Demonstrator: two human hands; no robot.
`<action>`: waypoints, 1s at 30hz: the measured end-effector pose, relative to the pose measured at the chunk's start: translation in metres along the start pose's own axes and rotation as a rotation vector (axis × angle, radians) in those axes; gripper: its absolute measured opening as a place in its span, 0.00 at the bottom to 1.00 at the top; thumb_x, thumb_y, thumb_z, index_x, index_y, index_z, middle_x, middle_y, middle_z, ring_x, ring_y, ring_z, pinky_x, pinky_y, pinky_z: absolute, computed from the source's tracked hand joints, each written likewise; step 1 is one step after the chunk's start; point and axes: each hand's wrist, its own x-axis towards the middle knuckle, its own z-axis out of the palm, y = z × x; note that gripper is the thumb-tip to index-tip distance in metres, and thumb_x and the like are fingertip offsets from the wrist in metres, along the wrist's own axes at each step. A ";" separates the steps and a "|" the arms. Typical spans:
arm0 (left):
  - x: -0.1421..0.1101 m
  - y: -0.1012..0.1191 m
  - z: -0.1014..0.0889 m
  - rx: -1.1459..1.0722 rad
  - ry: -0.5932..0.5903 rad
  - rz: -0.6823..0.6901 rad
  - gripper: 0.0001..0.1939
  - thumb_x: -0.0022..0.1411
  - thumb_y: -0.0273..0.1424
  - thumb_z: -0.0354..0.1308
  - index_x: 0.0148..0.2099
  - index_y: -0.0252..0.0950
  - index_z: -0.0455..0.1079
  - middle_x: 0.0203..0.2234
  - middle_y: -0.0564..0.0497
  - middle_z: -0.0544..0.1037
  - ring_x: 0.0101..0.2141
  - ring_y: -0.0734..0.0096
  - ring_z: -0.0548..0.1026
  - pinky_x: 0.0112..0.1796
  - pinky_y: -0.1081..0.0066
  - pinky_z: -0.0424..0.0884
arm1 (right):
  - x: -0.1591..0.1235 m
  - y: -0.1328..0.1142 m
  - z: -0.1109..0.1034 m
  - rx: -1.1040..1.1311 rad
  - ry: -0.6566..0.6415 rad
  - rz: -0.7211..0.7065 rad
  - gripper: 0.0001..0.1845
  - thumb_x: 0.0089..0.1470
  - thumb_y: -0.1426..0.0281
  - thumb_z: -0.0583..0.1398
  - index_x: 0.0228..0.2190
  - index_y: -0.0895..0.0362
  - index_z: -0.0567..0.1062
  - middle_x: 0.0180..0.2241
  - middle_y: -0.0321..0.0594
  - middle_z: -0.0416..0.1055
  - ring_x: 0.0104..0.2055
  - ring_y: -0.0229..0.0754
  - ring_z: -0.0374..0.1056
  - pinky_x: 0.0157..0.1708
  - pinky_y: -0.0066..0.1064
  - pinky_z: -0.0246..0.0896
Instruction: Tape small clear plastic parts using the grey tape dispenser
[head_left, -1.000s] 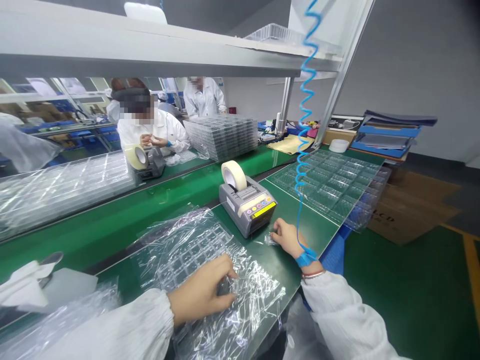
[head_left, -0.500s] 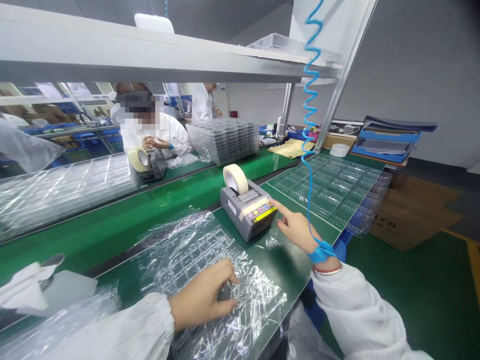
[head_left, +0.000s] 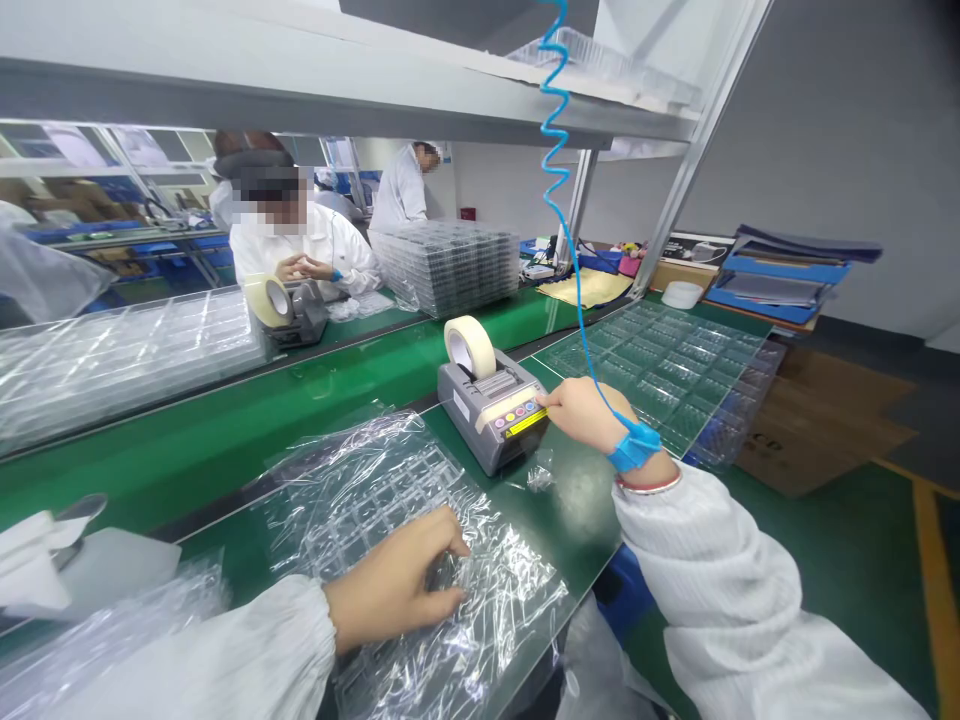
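A grey tape dispenser (head_left: 487, 425) with coloured buttons stands on the green bench, carrying a roll of cream masking tape (head_left: 480, 345). A short strip of masking tape (head_left: 510, 404) lies across its front, above the buttons. My right hand (head_left: 589, 412), wearing a blue wrist strap (head_left: 636, 446), has its fingers closed together at the strip's right end. My left hand (head_left: 405, 580) rests over a clear plastic tray in crinkled film (head_left: 375, 490), thumb and forefinger apart, the other fingers partly hidden. A small crumpled clear scrap (head_left: 538, 470) lies beside the dispenser.
Clear compartment trays (head_left: 667, 370) lie to the right. Beyond the green belt (head_left: 322, 390) are stacked trays (head_left: 450, 265), another tape dispenser (head_left: 296, 315) and a seated co-worker (head_left: 300, 235). A coiled blue cord (head_left: 556, 120) hangs from above. An overhead shelf (head_left: 300, 95) crosses the view.
My right hand's forefinger, stretched out before, is now bent in with the other fingers at the tape strip. My left hand keeps its place on the film. The view has shifted slightly.
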 end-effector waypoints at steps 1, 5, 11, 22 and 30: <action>0.000 0.000 0.000 0.001 0.001 -0.001 0.10 0.53 0.28 0.55 0.38 0.38 0.60 0.36 0.52 0.65 0.35 0.69 0.65 0.36 0.66 0.65 | 0.000 0.002 0.002 0.038 0.009 -0.006 0.16 0.50 0.67 0.53 0.31 0.57 0.80 0.28 0.47 0.74 0.30 0.48 0.67 0.26 0.33 0.50; 0.000 0.001 0.000 0.011 0.010 -0.005 0.10 0.52 0.27 0.56 0.38 0.38 0.60 0.36 0.52 0.65 0.35 0.69 0.65 0.36 0.66 0.65 | -0.018 0.021 0.026 0.357 0.082 0.028 0.17 0.48 0.70 0.52 0.37 0.54 0.77 0.20 0.35 0.66 0.25 0.40 0.60 0.25 0.30 0.50; 0.000 0.001 0.002 0.022 0.007 0.008 0.10 0.52 0.28 0.57 0.38 0.37 0.60 0.35 0.51 0.65 0.34 0.68 0.65 0.35 0.66 0.65 | -0.043 0.043 0.078 0.807 -0.102 0.135 0.23 0.46 0.62 0.56 0.41 0.63 0.71 0.15 0.26 0.51 0.17 0.33 0.48 0.19 0.28 0.45; 0.000 0.001 0.002 -0.023 0.118 0.043 0.10 0.54 0.26 0.56 0.38 0.38 0.59 0.34 0.52 0.64 0.32 0.71 0.64 0.33 0.68 0.64 | -0.032 0.040 0.096 1.271 -0.266 0.185 0.18 0.38 0.57 0.64 0.24 0.59 0.69 0.13 0.24 0.50 0.15 0.27 0.42 0.16 0.26 0.33; -0.004 0.012 -0.005 0.027 0.336 0.062 0.08 0.55 0.27 0.56 0.36 0.38 0.59 0.30 0.53 0.65 0.30 0.73 0.64 0.30 0.70 0.65 | -0.068 0.010 0.065 1.442 -0.262 0.171 0.17 0.40 0.59 0.65 0.22 0.59 0.68 0.13 0.24 0.49 0.16 0.27 0.41 0.17 0.27 0.32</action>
